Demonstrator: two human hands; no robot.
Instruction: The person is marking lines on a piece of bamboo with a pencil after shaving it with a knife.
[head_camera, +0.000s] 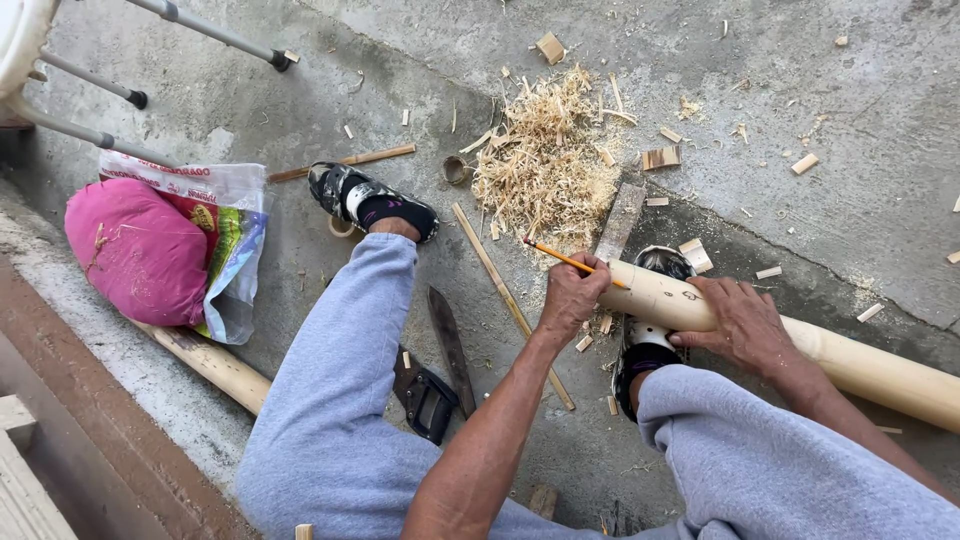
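Marking step: pencil (562, 259) is gripped in left hand (572, 296) at pole (800, 345) end; pole is clamped by right hand (742, 325). Next, steady tip needed.

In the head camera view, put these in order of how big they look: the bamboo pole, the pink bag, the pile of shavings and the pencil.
1. bamboo pole, longest.
2. pink bag and pile of shavings: they look alike, so unranked.
3. pencil, smallest, held in the left hand.

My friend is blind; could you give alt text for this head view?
The left hand holds a pencil to the end of a pale bamboo pole, steadied by the right hand. Shavings and a saw lie on the concrete floor.
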